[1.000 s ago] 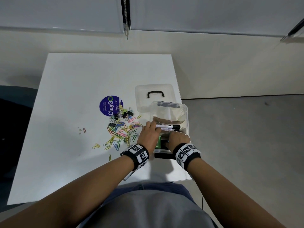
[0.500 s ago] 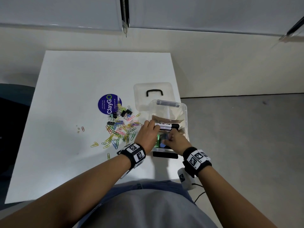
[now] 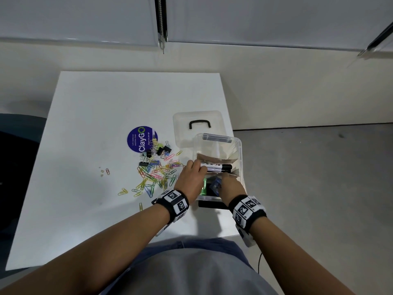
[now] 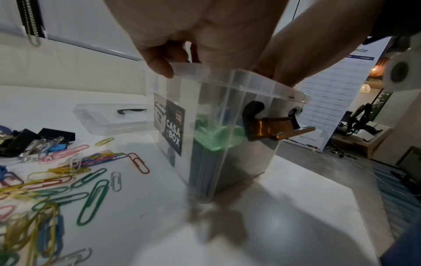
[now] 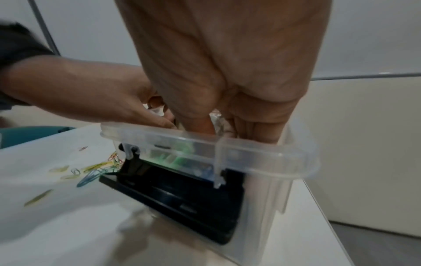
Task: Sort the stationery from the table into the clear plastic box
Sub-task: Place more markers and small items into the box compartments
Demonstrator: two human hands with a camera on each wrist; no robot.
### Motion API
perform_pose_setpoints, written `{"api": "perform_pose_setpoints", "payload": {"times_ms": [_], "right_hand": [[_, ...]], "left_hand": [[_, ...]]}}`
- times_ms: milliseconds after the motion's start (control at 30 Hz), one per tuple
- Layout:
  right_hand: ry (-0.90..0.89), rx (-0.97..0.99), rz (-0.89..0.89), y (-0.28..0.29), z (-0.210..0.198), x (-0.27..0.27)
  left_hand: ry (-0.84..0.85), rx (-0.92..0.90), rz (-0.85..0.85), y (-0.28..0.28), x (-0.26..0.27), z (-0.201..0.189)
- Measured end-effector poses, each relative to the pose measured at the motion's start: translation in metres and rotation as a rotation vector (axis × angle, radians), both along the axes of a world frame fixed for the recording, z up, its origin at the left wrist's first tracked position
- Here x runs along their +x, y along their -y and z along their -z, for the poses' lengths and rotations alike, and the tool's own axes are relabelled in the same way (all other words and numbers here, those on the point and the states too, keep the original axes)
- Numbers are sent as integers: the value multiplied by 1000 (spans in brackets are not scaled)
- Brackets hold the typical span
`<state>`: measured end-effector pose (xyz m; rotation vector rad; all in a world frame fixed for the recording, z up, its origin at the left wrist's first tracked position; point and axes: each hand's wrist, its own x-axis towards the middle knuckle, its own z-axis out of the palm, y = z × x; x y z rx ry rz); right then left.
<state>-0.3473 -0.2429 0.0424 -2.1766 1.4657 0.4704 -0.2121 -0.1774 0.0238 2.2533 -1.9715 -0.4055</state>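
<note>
The clear plastic box (image 3: 239, 145) stands open at the table's right edge. My left hand (image 3: 198, 170) grips two black-and-white markers (image 3: 219, 167) by their left ends and holds them across the box's mouth; its thumb (image 4: 159, 66) lies on the rim. My right hand (image 3: 223, 183) reaches down inside the box, with its fingers (image 5: 205, 124) together on a small blue object (image 3: 215, 184). The fingertips are hidden behind the rim. Something green (image 3: 203, 188) lies inside the box (image 4: 227, 144). Coloured paper clips (image 3: 157, 175) and black binder clips (image 3: 164, 150) are strewn left of it.
The box's clear lid (image 3: 198, 124) with a black handle lies flat behind the box. A purple round sticker (image 3: 141, 139) is stuck on the table beside the clips. The box's black front latch (image 5: 182, 198) hangs open. The table edge and floor lie just right of the box.
My right hand has moved from the box's near edge down into the box, with the blue object at its fingers. My left hand has kept the markers over the box.
</note>
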Motion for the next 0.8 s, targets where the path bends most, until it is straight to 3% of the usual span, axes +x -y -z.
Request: {"api": "perform_pose_setpoints", "payload": {"times_ms": [200, 433, 567, 700, 800], "right_hand": [[-126, -8, -33, 1, -1, 5], [-63, 61, -124, 3, -3, 7], [-99, 59, -190, 3, -25, 9], [-46, -29, -346, 10, -56, 50], [56, -8, -384, 17, -60, 99]], "left_hand": [[0, 11, 6, -1, 0, 0], [-9, 24, -1, 0, 1, 3], [-138, -62, -10, 0, 5, -1], [-424, -200, -190, -1, 40, -14], [-422, -191, -367, -2, 92, -3]]}}
